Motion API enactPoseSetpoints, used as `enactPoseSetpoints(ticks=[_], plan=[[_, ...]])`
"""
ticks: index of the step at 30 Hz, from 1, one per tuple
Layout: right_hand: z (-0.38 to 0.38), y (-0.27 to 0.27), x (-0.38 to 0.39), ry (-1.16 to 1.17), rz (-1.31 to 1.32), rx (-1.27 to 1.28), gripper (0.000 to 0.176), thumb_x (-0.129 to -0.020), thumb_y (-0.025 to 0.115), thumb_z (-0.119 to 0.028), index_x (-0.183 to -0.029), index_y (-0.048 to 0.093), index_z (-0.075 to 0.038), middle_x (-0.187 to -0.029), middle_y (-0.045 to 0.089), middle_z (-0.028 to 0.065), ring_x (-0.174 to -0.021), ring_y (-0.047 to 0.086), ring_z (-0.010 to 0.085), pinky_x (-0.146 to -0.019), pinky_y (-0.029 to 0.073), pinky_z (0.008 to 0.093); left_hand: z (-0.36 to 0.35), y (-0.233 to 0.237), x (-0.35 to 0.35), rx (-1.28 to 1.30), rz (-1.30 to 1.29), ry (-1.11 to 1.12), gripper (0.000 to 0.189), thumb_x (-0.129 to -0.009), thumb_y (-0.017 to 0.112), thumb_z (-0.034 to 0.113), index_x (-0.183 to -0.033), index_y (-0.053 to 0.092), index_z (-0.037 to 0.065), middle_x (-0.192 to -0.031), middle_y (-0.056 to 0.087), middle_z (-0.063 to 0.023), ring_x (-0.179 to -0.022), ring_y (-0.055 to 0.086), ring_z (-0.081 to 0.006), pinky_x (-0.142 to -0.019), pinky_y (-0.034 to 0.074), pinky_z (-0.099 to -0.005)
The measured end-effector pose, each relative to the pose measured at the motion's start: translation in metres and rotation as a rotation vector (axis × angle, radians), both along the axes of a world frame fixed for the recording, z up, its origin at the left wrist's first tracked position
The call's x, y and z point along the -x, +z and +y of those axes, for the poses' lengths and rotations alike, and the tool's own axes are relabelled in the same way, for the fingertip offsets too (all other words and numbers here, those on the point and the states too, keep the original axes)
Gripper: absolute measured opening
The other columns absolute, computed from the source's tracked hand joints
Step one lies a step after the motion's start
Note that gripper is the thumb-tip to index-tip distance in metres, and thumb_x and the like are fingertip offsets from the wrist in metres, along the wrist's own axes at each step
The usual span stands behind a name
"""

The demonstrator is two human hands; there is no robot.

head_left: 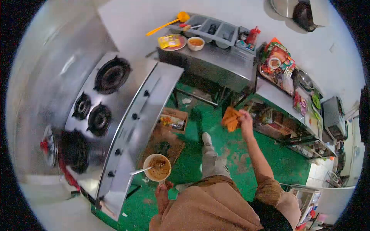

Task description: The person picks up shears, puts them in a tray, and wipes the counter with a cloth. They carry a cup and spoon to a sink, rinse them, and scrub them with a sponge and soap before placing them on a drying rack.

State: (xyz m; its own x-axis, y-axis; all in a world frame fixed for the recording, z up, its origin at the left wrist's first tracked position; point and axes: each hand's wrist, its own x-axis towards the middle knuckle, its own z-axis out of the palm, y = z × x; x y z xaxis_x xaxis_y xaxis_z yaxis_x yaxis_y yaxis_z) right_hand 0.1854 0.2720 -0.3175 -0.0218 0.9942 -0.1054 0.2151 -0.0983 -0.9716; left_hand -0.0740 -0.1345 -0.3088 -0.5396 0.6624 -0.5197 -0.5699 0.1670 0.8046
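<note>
Low in front of my body, my left hand (pixel 163 188) is closed at the near rim of a round white bowl (pixel 157 179). Brown, sauce-like food coats its inside. A spoon (pixel 140 170) rests in it, its pale handle sticking out over the left rim. Out to the right, my right hand (pixel 245 118) grips an orange cloth (pixel 231 119), which hangs slightly blurred above the green floor. The fingers of my left hand are partly hidden under the bowl.
A steel stove with several black burners (pixel 112 75) runs along the left. Ahead, a steel counter (pixel 227 63) bears an orange ladle (pixel 182 16), a soup bowl (pixel 195 43) and a plate (pixel 179 47). Shelving with food packets (pixel 275 56) lines the right. A cardboard box (pixel 181 114) sits on the floor.
</note>
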Motion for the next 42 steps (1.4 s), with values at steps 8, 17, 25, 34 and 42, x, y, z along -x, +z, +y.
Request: enactPoseSetpoints(ticks=[8, 17, 25, 34, 42], plan=[[0.248, 0.009, -0.031, -0.007, -0.664, -0.498, 0.031, -0.086, 0.050, -0.015, -0.113, 0.049, -0.001, -0.107, 0.057, 0.0154, -0.095, 0.055, 0.0301, -0.084, 0.042, 0.0352, 0.218, -0.040, -0.007, 0.145, 0.192, -0.232, 0.038, -0.090, 0.049, 0.031, -0.105, 0.050, -0.004, -0.093, 0.059, -0.0140, -0.086, 0.059, -0.0243, -0.078, 0.048, -0.0372], [0.337, -0.117, 0.077, 0.198, -0.595, -0.648, 0.045, -0.080, 0.048, -0.011, -0.124, 0.044, 0.001, -0.129, 0.041, 0.0222, -0.122, 0.034, 0.0390, -0.104, 0.021, 0.0475, 0.382, -0.005, -0.015, 0.116, 0.066, -0.200, 0.041, -0.089, 0.051, 0.034, -0.102, 0.050, -0.005, -0.094, 0.059, -0.0144, -0.085, 0.059, -0.0244, -0.079, 0.048, -0.0375], [0.356, -0.076, 0.171, 0.595, -0.698, -0.744, 0.048, -0.075, 0.043, -0.006, -0.123, 0.049, -0.010, -0.129, 0.045, 0.0112, -0.122, 0.037, 0.0323, -0.105, 0.024, 0.0427, 0.442, 0.015, 0.000, 0.079, -0.036, -0.161, 0.033, -0.090, 0.049, 0.028, -0.098, 0.052, -0.003, -0.095, 0.058, -0.0132, -0.089, 0.057, -0.0229, -0.084, 0.046, -0.0371], [0.307, -0.061, -0.015, 0.131, -0.828, -0.461, 0.045, -0.073, 0.043, 0.011, -0.113, 0.057, -0.007, -0.123, 0.051, 0.0130, -0.121, 0.041, 0.0288, -0.103, 0.030, 0.0374, 0.477, -0.012, 0.037, 0.045, -0.050, -0.282, 0.035, -0.092, 0.046, 0.029, -0.101, 0.052, -0.004, -0.094, 0.058, -0.0133, -0.089, 0.057, -0.0227, -0.083, 0.046, -0.0361], [0.385, -0.115, 0.158, 0.136, -0.819, -0.589, 0.042, -0.072, 0.048, 0.004, -0.111, 0.057, -0.006, -0.123, 0.049, 0.0154, -0.121, 0.039, 0.0323, -0.103, 0.028, 0.0423, 0.503, -0.006, 0.057, 0.061, 0.178, -0.504, 0.038, -0.092, 0.046, 0.033, -0.103, 0.054, -0.003, -0.094, 0.059, -0.0105, -0.087, 0.057, -0.0211, -0.083, 0.044, -0.0346]])
